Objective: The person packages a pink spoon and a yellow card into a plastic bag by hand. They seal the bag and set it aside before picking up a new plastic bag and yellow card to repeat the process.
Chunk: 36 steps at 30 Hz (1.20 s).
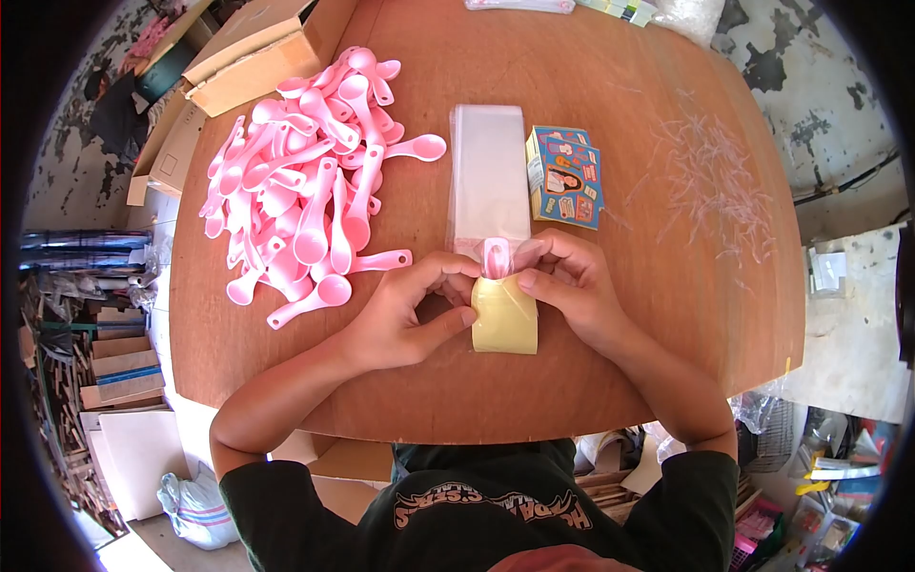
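In the head view, both hands are meeting at the near middle of the round wooden worktop (667, 315): the left hand (405, 319) and the right hand (567, 286) are each pinching, fingers pressed together, the mouth of one clear plastic sleeve (503, 310) holding one pink spoon (496, 257) above a yellow card. Just beyond the grip one stack of clear bags (489, 181) is lying, with one blue printed box (565, 176) beside it to the right, its lettering too small to read. Left of the grip a heap of pink spoons (305, 181), too many and too overlapped to count, is sprawling.
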Motion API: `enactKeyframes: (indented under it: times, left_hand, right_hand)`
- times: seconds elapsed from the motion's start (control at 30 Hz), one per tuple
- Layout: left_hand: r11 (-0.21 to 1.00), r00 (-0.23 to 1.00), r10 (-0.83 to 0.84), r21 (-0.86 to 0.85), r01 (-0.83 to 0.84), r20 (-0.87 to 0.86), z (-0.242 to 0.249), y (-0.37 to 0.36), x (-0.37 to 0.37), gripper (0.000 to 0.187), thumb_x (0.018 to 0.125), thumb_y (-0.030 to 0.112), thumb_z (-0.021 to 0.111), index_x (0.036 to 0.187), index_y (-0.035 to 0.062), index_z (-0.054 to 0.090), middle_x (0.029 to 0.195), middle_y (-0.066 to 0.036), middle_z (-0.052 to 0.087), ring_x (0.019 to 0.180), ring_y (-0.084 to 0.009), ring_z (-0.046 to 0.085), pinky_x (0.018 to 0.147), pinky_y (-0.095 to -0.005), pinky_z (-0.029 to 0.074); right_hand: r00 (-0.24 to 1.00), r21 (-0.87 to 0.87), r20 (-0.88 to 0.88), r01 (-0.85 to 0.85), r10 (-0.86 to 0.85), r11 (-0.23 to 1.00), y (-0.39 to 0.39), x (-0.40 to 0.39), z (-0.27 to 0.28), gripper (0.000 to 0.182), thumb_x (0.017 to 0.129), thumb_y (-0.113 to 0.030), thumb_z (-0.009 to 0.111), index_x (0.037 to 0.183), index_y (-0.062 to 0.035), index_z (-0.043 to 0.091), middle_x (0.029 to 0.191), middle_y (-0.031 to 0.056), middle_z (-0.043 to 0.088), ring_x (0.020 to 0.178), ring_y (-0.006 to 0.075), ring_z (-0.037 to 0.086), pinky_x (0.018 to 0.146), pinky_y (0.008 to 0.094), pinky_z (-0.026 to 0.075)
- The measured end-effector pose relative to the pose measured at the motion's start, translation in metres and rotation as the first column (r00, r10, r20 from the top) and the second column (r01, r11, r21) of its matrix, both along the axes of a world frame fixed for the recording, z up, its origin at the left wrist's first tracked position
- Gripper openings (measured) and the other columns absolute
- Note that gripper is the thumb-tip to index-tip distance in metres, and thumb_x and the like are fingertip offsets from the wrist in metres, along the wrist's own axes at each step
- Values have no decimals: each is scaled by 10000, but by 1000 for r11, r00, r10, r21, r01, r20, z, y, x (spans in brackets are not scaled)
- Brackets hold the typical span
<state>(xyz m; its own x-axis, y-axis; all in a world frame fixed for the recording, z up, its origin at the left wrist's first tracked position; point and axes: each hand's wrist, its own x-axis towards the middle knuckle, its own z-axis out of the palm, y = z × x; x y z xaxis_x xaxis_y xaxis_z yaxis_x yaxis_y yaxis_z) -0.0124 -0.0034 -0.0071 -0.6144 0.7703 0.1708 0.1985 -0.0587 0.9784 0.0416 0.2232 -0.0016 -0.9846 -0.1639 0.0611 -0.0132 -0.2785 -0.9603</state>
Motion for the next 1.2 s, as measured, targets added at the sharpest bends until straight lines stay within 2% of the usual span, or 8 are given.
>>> enactKeyframes:
  times: [0.53, 0.67, 0.87, 0.97, 1.03, 1.1, 1.17, 1.2]
  left_hand:
    - [976, 959, 72, 177, -124, 274, 5, 4, 1, 641, 863, -59, 625, 1395, 73, 294, 940, -66, 566, 886, -119, 576, 806, -265, 468]
    - [981, 949, 110, 120, -151, 296, 7, 4, 0, 657, 859, -50, 641, 1405, 69, 297, 936, -57, 574, 875, -116, 581, 798, -263, 475]
    - [983, 948, 132, 85, -162, 289, 0, 4, -2, 517, 865, -30, 643, 1328, 37, 421, 881, -22, 589, 804, -75, 586, 745, -232, 479]
    - [989, 960, 100, 82, -126, 263, 3, 0, -3, 408, 880, -23, 622, 1264, 28, 491, 861, -16, 591, 805, -52, 579, 699, -216, 474]
    - [996, 956, 92, -10, -93, 277, 13, -5, -1, 341, 889, -28, 600, 1219, 21, 529, 853, -13, 592, 770, -38, 574, 648, -206, 464]
    - [998, 963, 54, -44, -44, 264, 42, -13, 4, 370, 870, -54, 605, 1228, 5, 531, 861, -24, 608, 724, -46, 578, 612, -216, 466]
    - [992, 989, -83, 107, 70, 124, 70, -22, 16, 404, 840, -76, 621, 1231, -11, 539, 911, -55, 648, 725, -80, 607, 604, -226, 477]
    - [985, 977, -172, 32, 169, 127, 83, -38, 20, 398, 829, -85, 627, 1215, -18, 556, 949, -79, 660, 761, -104, 625, 621, -235, 487]
  right_hand:
    - [998, 42, -35, 46, -45, 998, 1, -2, -1, 113, 900, -43, 616, 993, 19, 603, 984, 50, 624, 902, 93, 589, 809, 248, 478]
    - [1000, 40, -21, 14, -13, 999, 0, -1, 1, 115, 898, -31, 615, 999, 24, 603, 975, 51, 632, 909, 92, 597, 797, 244, 486]
    - [999, 31, 19, -28, 27, 999, -1, 0, 3, 138, 902, -47, 617, 1015, 30, 599, 952, 60, 643, 884, 100, 609, 762, 247, 503]
    - [999, -11, 26, -23, 23, 1000, 2, -1, 3, 166, 907, -90, 623, 1027, 22, 596, 937, 62, 638, 836, 101, 609, 740, 249, 509]
    - [998, -43, 54, -22, 24, 999, 3, -1, 3, 177, 911, -110, 617, 1033, 16, 593, 912, 63, 632, 802, 104, 602, 727, 252, 508]
    - [997, -58, 77, -22, 26, 998, 4, -1, 6, 170, 911, -102, 612, 1030, 17, 593, 901, 63, 630, 798, 108, 600, 719, 252, 506]
    - [994, -73, 107, -19, 27, 997, 5, -1, 7, 163, 910, -95, 607, 1028, 18, 593, 890, 64, 627, 795, 111, 599, 710, 252, 505]
    - [995, -83, 92, -28, 36, 996, 6, -1, 6, 160, 910, -91, 603, 1027, 18, 593, 887, 68, 627, 787, 113, 599, 703, 248, 503]
